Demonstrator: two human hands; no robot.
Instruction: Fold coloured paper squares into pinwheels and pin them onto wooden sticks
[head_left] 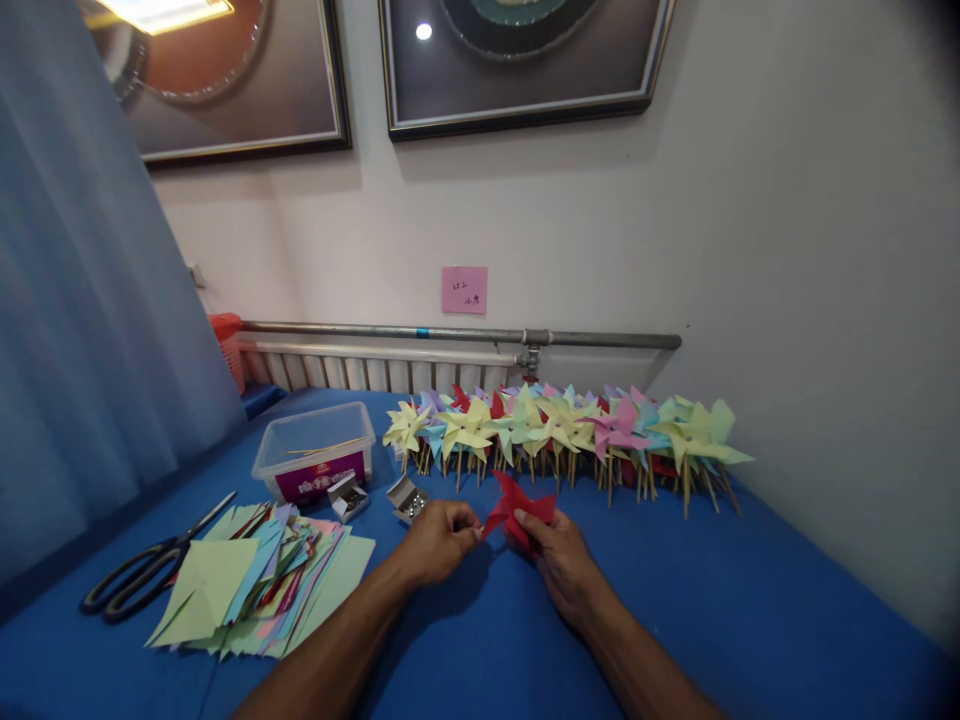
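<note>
The right hand (562, 562) holds the red paper pinwheel (519, 499) above the blue table (712, 600), and the left hand (444, 540) is right by its left point, pinched shut on something I can't tell.

- Red paper pinwheel (534, 503): folded, its pointed tips splayed outward.
- Gripped in the right hand (559, 555), one tip just beside the left hand (442, 540).
</note>
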